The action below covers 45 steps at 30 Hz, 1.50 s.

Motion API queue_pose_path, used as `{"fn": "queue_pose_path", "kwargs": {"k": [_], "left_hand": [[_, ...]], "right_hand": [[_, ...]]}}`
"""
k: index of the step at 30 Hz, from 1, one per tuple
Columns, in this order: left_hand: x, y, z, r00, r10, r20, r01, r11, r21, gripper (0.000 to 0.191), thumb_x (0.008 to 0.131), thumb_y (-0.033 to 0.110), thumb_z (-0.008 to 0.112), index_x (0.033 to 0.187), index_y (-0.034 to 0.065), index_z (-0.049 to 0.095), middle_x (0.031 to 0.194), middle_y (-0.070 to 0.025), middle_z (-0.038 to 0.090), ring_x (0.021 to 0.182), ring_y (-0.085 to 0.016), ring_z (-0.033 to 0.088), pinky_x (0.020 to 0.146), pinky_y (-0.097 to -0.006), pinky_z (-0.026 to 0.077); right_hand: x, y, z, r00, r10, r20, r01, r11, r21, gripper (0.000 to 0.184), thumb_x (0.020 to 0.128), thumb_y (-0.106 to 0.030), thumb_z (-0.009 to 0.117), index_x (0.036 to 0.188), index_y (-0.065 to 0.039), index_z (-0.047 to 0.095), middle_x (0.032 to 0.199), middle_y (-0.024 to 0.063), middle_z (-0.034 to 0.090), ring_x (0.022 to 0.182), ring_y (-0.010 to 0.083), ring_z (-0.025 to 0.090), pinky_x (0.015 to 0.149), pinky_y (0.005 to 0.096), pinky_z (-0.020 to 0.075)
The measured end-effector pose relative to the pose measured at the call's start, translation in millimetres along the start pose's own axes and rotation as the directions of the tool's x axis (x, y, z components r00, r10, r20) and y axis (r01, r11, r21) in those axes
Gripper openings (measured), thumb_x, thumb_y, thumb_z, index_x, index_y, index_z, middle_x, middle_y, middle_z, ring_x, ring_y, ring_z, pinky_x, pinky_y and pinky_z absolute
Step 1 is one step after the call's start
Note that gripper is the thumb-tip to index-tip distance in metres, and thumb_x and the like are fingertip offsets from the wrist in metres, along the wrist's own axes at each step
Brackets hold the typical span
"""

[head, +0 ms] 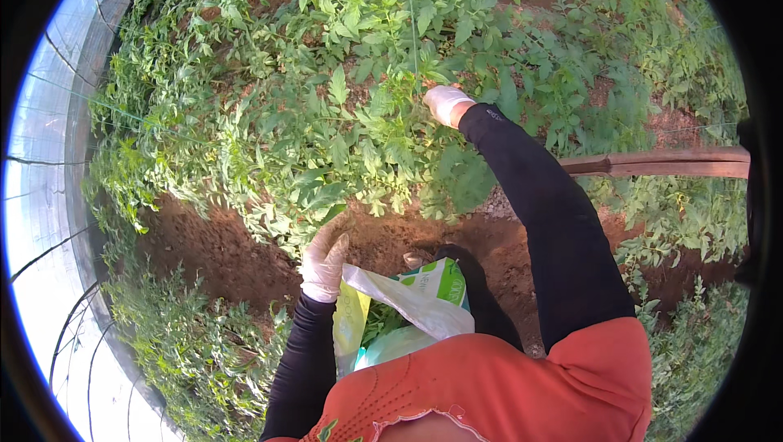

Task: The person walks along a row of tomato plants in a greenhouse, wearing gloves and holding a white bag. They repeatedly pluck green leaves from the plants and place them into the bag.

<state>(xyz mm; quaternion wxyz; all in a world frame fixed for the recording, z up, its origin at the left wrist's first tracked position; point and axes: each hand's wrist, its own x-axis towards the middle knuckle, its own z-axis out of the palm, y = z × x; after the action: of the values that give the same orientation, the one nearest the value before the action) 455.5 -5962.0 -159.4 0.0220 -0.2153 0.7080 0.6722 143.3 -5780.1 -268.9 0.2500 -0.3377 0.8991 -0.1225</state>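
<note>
My right hand (446, 102), in a thin whitish glove, is at a tomato plant (391, 105), beside a green string (413, 20) that runs up from it. Its fingertips are partly lost among the leaves, so I cannot tell what they grip. My left hand (326, 258), also gloved, is near my body with its fingers curled around or against something green at the edge of the leaves; the glove is soiled at the fingers. Just right of its wrist is an uncovered plastic sack (404, 301), green and white with printing, with green leaves (382, 319) inside.
Rows of leafy plants (244, 75) spread ahead and to both sides. Brown soil (208, 252) forms a path between the rows. A bamboo pole (667, 162) reaches in from the right. Netting or film on a curved frame (49, 136) stands at the left. My shoe (417, 258) shows beyond the sack.
</note>
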Motion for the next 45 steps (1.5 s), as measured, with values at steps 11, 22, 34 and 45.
{"fn": "queue_pose_path", "kwargs": {"k": [11, 22, 34, 45], "left_hand": [[120, 18, 46, 0.848, 0.529, 0.027, -0.476, 0.739, 0.477, 0.06, 0.073, 0.0, 0.065, 0.13, 0.0047, 0.045, 0.123, -0.0133, 0.053, 0.114, -0.027, 0.05, 0.098, -0.035, 0.039], [212, 5, 109, 0.979, 0.105, 0.173, -0.176, 0.863, 0.473, 0.062, 0.08, 0.002, 0.066, 0.134, -0.006, 0.036, 0.127, -0.0182, 0.051, 0.114, -0.02, 0.05, 0.095, -0.0263, 0.04], [231, 8, 136, 0.985, 0.152, -0.083, -0.17, 0.937, -0.305, 0.022, 0.087, 0.001, 0.057, 0.108, -0.0047, 0.061, 0.096, -0.0101, 0.064, 0.077, -0.015, 0.062, 0.068, -0.0251, 0.05], [245, 8, 139, 0.966, 0.248, -0.075, -0.241, 0.966, 0.099, 0.023, 0.08, 0.004, 0.065, 0.103, -0.0001, 0.065, 0.088, -0.0072, 0.068, 0.077, -0.009, 0.059, 0.071, -0.023, 0.048]], "right_hand": [[69, 39, 63, 0.961, -0.005, 0.275, 0.122, 0.904, -0.41, 0.029, 0.081, -0.019, 0.059, 0.107, -0.008, 0.063, 0.104, 0.0111, 0.064, 0.094, 0.0303, 0.062, 0.078, 0.0387, 0.0498], [-20, 21, 27, 0.79, 0.379, -0.482, -0.214, 0.907, 0.361, 0.026, 0.078, -0.008, 0.053, 0.101, -0.006, 0.065, 0.098, 0.0149, 0.064, 0.094, 0.0321, 0.061, 0.081, 0.0412, 0.0475], [-35, 5, 25, 0.65, 0.697, -0.302, 0.361, 0.066, 0.93, 0.022, 0.085, 0.002, 0.049, 0.101, 0.001, 0.063, 0.091, 0.0106, 0.067, 0.066, 0.0173, 0.061, 0.053, 0.0248, 0.0446], [-18, -6, 23, 0.853, 0.521, 0.035, 0.251, -0.468, 0.847, 0.013, 0.088, -0.013, 0.053, 0.093, -0.004, 0.061, 0.078, 0.0046, 0.064, 0.063, 0.0157, 0.055, 0.057, 0.0304, 0.0415]]}}
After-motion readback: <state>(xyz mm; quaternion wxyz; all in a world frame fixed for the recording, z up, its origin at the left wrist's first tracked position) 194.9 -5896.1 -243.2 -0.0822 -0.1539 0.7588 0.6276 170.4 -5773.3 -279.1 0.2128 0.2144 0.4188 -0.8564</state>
